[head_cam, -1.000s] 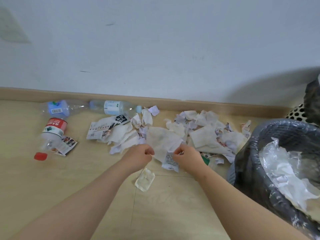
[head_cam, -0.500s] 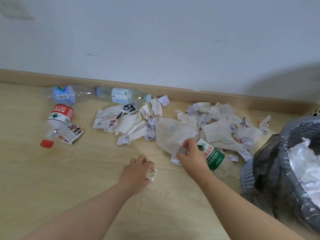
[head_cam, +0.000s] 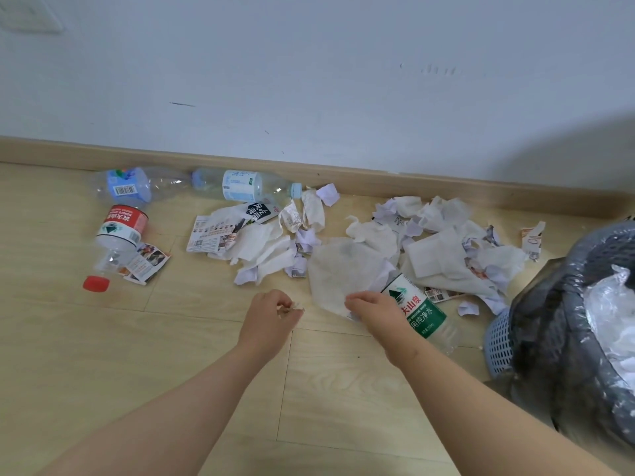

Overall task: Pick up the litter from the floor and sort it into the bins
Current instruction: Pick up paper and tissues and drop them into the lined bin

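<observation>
**Mostly soft, featherweight litter: pinch it at the edges**

Rightmost in the frame stands the grey lattice plastic bin [head_cam: 502, 341], lined with a dark bag and already holding crumpled clear film. Just left of it, a heap of white tissues and torn paper [head_cam: 443, 255] spreads over the pale wooden floor [head_cam: 137, 355] along the skirting. It looks limp and nearly weightless, so it should be gathered in loose bunches rather than lifted piece by piece.

At the heap's near edge lies a clear plastic bottle with a green label [head_cam: 424, 316], on its side. It is probably light, smooth and apt to roll, and is best taken round the labelled waist. Three more clear bottles [head_cam: 120, 228] lie at the upper left.

Towards the centre, a broad white wipe sheet [head_cam: 340, 273] lies flat, partly over the green-labelled bottle's top. The right hand [head_cam: 372, 309] pinches its near edge. That is a fair hold, since the sheet will drape and may drag scraps along with it.

Smallest is a small crumpled scrap [head_cam: 292, 308], clenched in the curled fingers of the left hand [head_cam: 271, 314] just above the floor. It is likely springy, so a closed fist suits it.
</observation>
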`<state>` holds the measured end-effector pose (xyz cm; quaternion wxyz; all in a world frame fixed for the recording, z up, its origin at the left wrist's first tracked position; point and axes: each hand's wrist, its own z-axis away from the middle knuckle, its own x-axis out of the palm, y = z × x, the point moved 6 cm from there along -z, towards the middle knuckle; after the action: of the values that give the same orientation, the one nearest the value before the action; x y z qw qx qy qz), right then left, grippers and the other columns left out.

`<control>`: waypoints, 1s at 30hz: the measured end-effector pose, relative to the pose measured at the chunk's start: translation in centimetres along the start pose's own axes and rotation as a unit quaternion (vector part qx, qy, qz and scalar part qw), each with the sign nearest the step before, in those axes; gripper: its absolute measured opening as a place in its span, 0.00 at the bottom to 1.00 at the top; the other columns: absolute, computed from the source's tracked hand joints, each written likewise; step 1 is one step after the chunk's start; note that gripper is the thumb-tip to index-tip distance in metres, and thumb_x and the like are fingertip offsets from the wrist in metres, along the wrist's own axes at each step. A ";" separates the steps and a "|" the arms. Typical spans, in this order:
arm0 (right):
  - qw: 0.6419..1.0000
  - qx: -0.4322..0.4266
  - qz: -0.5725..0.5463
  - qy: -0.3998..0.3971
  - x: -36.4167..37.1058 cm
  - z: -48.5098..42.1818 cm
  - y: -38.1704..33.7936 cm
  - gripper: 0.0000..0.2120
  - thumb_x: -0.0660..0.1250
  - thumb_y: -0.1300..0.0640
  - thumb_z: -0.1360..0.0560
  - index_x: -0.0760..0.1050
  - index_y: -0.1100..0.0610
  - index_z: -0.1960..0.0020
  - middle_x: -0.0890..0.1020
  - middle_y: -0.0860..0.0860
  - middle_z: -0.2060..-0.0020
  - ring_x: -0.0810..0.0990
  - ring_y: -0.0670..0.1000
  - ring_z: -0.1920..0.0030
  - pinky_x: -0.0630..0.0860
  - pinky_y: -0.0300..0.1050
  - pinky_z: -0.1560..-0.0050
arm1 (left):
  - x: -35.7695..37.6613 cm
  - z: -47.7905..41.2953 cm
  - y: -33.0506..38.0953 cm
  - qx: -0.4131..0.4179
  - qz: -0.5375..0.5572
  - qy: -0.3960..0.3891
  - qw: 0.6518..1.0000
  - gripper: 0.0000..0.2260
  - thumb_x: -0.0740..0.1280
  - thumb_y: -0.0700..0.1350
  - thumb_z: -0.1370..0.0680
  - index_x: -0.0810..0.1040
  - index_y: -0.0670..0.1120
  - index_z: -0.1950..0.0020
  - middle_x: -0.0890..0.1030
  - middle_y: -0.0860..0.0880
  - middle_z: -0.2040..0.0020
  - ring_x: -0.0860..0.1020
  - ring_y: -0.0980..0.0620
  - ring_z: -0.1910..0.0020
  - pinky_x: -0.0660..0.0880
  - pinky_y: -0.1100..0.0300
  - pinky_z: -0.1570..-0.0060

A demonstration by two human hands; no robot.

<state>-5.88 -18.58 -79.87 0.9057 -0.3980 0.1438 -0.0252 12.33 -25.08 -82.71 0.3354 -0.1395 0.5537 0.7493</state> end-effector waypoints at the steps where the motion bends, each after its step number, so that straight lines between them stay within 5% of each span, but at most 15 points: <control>1: 1.000 0.008 0.007 0.001 -0.3 0.0 0.4 0.05 0.65 0.57 0.24 0.79 0.56 0.52 0.80 0.51 0.58 0.76 0.48 0.57 0.69 0.39 0.58 | -0.2 -0.1 0.1 -0.028 0.051 0.013 0.998 0.07 0.70 0.45 0.26 0.73 0.49 0.61 0.76 0.45 0.50 0.74 0.54 0.59 0.67 0.64 0.63; 5: 0.991 0.055 0.102 -0.070 -0.1 0.8 2.1 0.09 0.61 0.57 0.22 0.77 0.60 0.55 0.76 0.51 0.66 0.73 0.47 0.68 0.67 0.38 0.68 | 0.1 0.1 0.2 -0.087 0.114 -0.004 0.990 0.08 0.71 0.44 0.27 0.73 0.46 0.61 0.78 0.44 0.49 0.74 0.55 0.62 0.68 0.63 0.64; 10: 0.964 0.069 0.228 -0.116 0.6 1.0 3.5 0.15 0.58 0.49 0.21 0.75 0.58 0.43 0.77 0.53 0.56 0.73 0.48 0.63 0.69 0.39 0.66 | 1.9 1.5 0.7 0.065 -0.209 -0.098 0.971 0.08 0.70 0.50 0.27 0.71 0.51 0.59 0.64 0.54 0.35 0.68 0.51 0.40 0.69 0.58 0.46; 14: 0.968 0.042 0.231 -0.087 0.5 0.3 3.0 0.11 0.60 0.51 0.22 0.76 0.58 0.52 0.76 0.52 0.57 0.73 0.50 0.61 0.68 0.40 0.65 | 3.4 2.7 1.2 0.183 -0.373 -0.139 0.899 0.10 0.64 0.52 0.24 0.73 0.48 0.46 0.54 0.54 0.24 0.61 0.48 0.31 0.65 0.55 0.42; 16: 0.976 0.027 0.212 -0.042 -0.1 -0.2 2.8 0.11 0.61 0.50 0.23 0.73 0.58 0.56 0.75 0.51 0.62 0.72 0.50 0.63 0.67 0.41 0.64 | 3.9 2.9 1.5 0.212 -0.421 -0.126 0.873 0.12 0.61 0.50 0.22 0.71 0.48 0.41 0.62 0.54 0.27 0.64 0.49 0.32 0.62 0.54 0.43; 18: 0.982 0.019 0.187 0.002 -0.8 -0.3 2.8 0.12 0.62 0.50 0.23 0.69 0.57 0.61 0.71 0.51 0.67 0.69 0.49 0.67 0.65 0.42 0.65 | 3.7 2.9 2.0 0.218 -0.415 -0.102 0.877 0.10 0.60 0.48 0.22 0.71 0.50 0.42 0.72 0.55 0.38 0.68 0.50 0.38 0.60 0.55 0.46; 22: 0.985 -0.003 0.155 0.074 -2.3 -0.3 2.5 0.13 0.65 0.49 0.25 0.65 0.53 0.63 0.74 0.50 0.67 0.71 0.49 0.67 0.68 0.43 0.64 | 2.5 2.1 1.7 0.162 -0.346 -0.096 0.919 0.05 0.62 0.51 0.22 0.73 0.53 0.49 0.76 0.57 0.49 0.71 0.52 0.45 0.60 0.57 0.43; 26: 0.983 -0.034 0.134 0.122 -2.9 -0.2 1.6 0.12 0.68 0.52 0.26 0.66 0.55 0.50 0.72 0.48 0.61 0.71 0.49 0.62 0.67 0.43 0.65 | 2.0 1.5 0.8 0.100 -0.294 -0.171 0.935 0.12 0.62 0.51 0.22 0.62 0.54 0.62 0.70 0.57 0.63 0.69 0.51 0.55 0.61 0.58 0.53; 30: 0.985 -0.100 0.112 0.087 -1.6 -0.4 0.3 0.31 0.68 0.61 0.28 0.61 0.45 0.29 0.70 0.47 0.42 0.75 0.50 0.48 0.74 0.43 0.52 | 1.3 1.3 0.8 0.015 -0.202 -0.281 0.938 0.07 0.65 0.47 0.24 0.68 0.48 0.55 0.73 0.54 0.60 0.70 0.54 0.60 0.65 0.61 0.61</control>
<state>-7.51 -18.43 -80.01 0.8424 -0.4643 0.2675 0.0563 11.01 -23.53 -82.43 0.6233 -0.0273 0.4085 0.6663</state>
